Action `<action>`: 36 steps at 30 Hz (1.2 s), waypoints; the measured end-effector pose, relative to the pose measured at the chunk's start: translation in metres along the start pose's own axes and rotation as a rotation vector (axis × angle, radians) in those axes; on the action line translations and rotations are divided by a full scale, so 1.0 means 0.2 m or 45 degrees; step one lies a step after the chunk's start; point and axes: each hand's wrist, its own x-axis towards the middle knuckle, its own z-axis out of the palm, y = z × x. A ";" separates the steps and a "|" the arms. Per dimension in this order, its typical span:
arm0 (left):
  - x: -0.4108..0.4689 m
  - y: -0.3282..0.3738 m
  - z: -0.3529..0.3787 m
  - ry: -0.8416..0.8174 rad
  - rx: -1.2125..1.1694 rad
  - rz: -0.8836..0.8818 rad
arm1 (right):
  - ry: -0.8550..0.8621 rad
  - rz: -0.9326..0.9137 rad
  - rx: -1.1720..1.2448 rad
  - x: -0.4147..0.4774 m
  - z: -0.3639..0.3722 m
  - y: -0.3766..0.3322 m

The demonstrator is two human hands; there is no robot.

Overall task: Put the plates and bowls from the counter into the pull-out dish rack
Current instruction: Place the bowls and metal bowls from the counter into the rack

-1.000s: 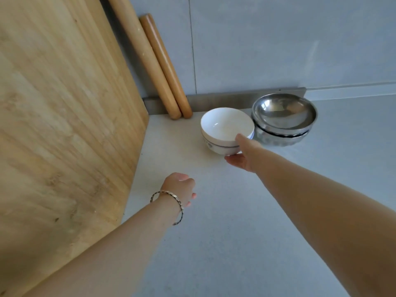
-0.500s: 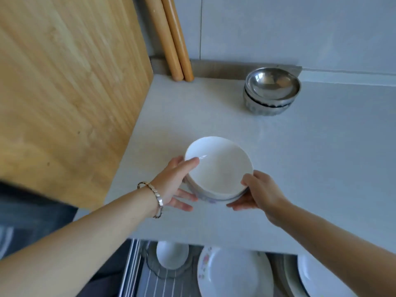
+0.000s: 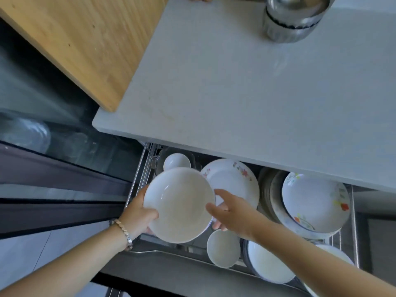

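A white bowl (image 3: 179, 203) hangs over the left part of the pull-out dish rack (image 3: 141, 168), below the counter's front edge. My left hand (image 3: 139, 213) grips its left rim, thumb on the inside. My right hand (image 3: 227, 211) sits at the bowl's right rim with fingers spread, touching or just off it. Stacked steel bowls (image 3: 291, 20) stand on the counter (image 3: 235, 82) at the back. In the rack lie a small white bowl (image 3: 176, 160), a flowered plate (image 3: 235, 179), a flowered deep bowl (image 3: 315, 202) and more white bowls (image 3: 222, 248).
A large wooden cutting board (image 3: 81, 37) leans at the left over the counter's edge. A dark glass-fronted cabinet (image 3: 53, 136) runs along the left beside the rack. The rack's wire rails (image 3: 354, 221) bound its right side.
The white bowl has been carried from the counter down over the open rack. My view has tilted downward, and my right hand has loosened at the rim.
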 end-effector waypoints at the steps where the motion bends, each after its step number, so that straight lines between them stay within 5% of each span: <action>1: 0.04 -0.06 -0.01 -0.012 0.059 -0.034 | -0.003 0.050 -0.009 0.04 0.04 0.04; 10: 0.56 -0.46 0.08 -0.233 0.630 -0.201 | 0.132 0.397 0.142 0.41 0.33 0.34; 24: 0.83 -0.66 0.26 -0.522 0.712 -0.138 | 0.249 0.484 0.379 0.54 0.38 0.49; 30: 0.80 -0.67 0.28 -0.536 0.954 -0.144 | 0.228 0.507 0.291 0.56 0.29 0.45; 36: 0.81 -0.69 0.27 -0.416 0.842 -0.196 | 0.277 0.533 0.318 0.55 0.25 0.49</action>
